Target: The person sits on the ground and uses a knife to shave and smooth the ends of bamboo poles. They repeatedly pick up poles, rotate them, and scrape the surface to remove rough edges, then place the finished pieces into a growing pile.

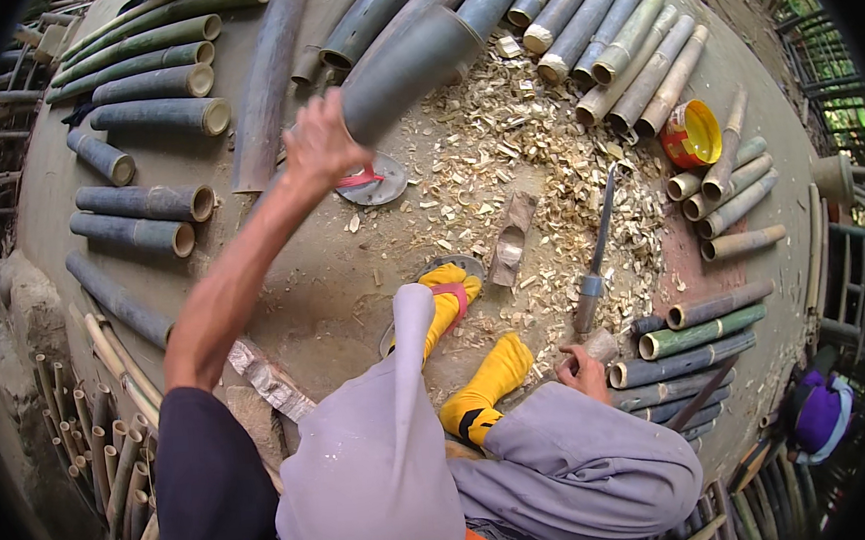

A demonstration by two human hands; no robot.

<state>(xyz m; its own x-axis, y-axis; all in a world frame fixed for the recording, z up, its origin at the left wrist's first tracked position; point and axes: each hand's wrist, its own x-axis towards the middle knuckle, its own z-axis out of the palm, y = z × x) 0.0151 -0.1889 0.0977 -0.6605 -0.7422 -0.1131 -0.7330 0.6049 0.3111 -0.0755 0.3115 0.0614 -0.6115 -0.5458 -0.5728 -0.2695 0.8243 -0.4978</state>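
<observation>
My left hand is stretched out far forward, its fingers closed at the near end of a thick grey-green bamboo tube. Hand and tube are smeared by motion. My right hand rests low beside my bent knee, fingers curled in. Just beyond it lies a short pale wooden piece; I cannot make out whether the fingers grip anything. A long knife with a wooden handle lies on the chips, its handle toward my right hand. A notched wooden block sits in front of my feet.
Pale wood chips cover the middle ground. Bamboo tubes lie in rows at left, far side and right. A yellow-and-red tin stands at right. A loose sandal lies ahead; thin bamboo poles stand bundled at lower left.
</observation>
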